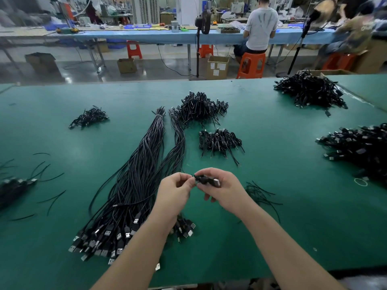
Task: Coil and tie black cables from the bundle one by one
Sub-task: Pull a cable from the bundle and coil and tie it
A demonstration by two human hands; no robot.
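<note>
Hands: left and right both pinch coiled cable | above green table, beside bundle

Coiled black cable held above table; long bundle lying left.

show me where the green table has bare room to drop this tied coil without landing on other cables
Bare green mat lies between the small coil pile and the large right-edge pile. Another open stretch sits far left, between the small left pile and the long bundle. Crowded: near the left edge, scattered twist ties, and more ties beside the right hand.
</note>
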